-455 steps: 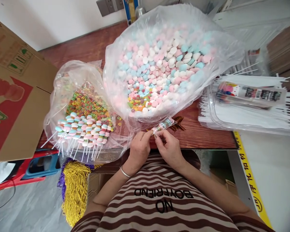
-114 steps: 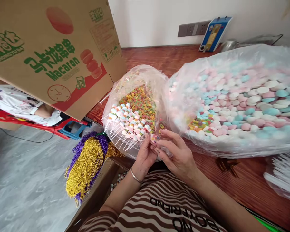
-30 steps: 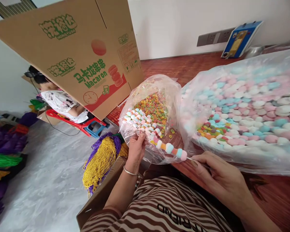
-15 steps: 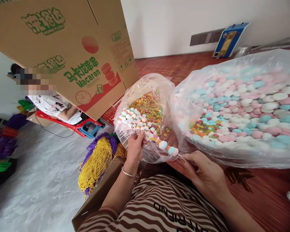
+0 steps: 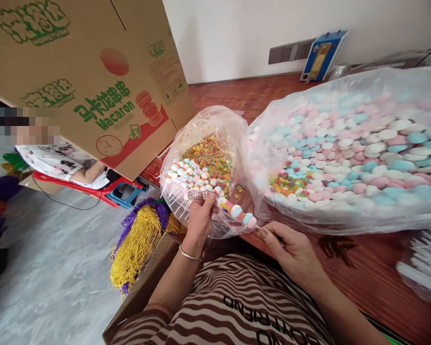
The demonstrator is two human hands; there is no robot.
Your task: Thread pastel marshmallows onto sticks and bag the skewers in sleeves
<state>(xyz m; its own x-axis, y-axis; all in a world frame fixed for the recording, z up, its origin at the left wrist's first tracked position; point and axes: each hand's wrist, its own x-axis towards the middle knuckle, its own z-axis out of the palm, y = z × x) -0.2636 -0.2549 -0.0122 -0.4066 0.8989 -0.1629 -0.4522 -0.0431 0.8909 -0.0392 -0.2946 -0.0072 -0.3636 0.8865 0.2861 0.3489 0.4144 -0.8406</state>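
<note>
My left hand [image 5: 201,213] pinches a clear plastic wrapper [image 5: 197,195] with dark print at one end. A candy skewer [image 5: 236,211] of white, blue, pink and orange pieces runs from beside my left thumb to my right hand. Its far end seems to lie inside the wrapper; I cannot tell how far. My right hand [image 5: 290,247] is closed on the skewer's thin white stick. Just beyond my left hand, several finished candy skewers [image 5: 188,172] lie on an open plastic bag [image 5: 170,153] holding small coloured candy rings [image 5: 211,151].
A large clear bag [image 5: 345,223] of pastel candies [image 5: 373,163] fills the right side. The cardboard carton [image 5: 140,153] stands at the back left; a seated person [image 5: 72,165] is behind it. Gold beads [image 5: 136,249] hang below. White sticks [image 5: 429,254] lie at right.
The view has shifted slightly to the right, bringing the bag of white sticks into sight. Both hands keep their hold on the wrapper and skewer stick.
</note>
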